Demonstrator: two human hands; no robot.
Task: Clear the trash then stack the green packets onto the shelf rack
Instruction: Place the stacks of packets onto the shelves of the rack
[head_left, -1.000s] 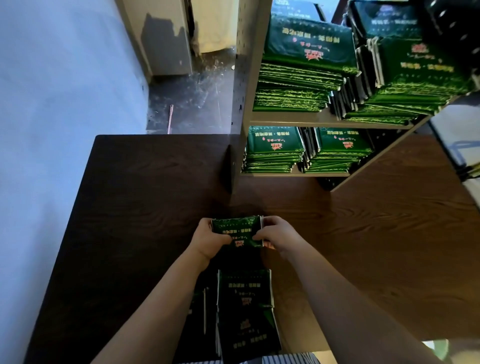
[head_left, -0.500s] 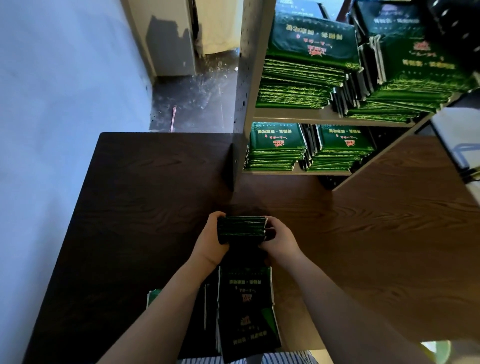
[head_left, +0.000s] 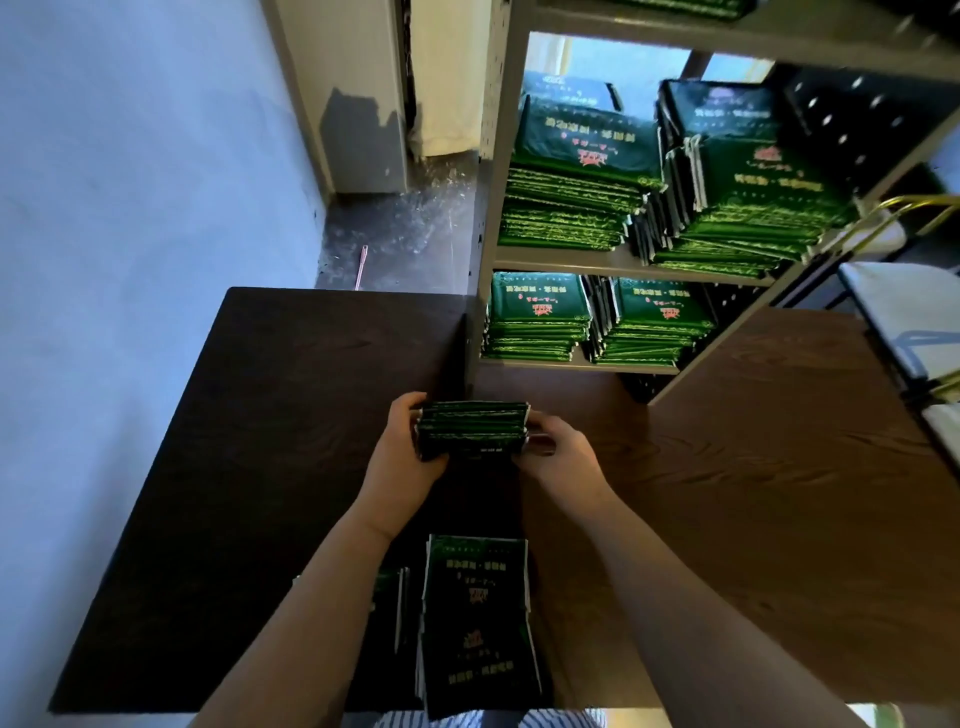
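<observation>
Between both hands I hold a bundle of green packets (head_left: 471, 428) on edge, just above the dark wooden table (head_left: 270, 441). My left hand (head_left: 402, 457) grips its left end and my right hand (head_left: 558, 457) grips its right end. More green packets (head_left: 475, 618) lie flat in a pile at the table's near edge, between my forearms. The shelf rack (head_left: 623, 262) stands ahead to the right, its two visible shelves filled with stacks of the same packets (head_left: 540, 317).
A blue-lit wall runs along the left. Past the table's far edge lies a dusty grey floor (head_left: 395, 234) with a thin pink stick (head_left: 361, 265) on it. White cloth-covered furniture with yellow bars (head_left: 904, 218) stands at the far right.
The bundle has been turned from face-up to standing on edge and squared between my hands. The view has tilted up slightly, showing more of the rack.
</observation>
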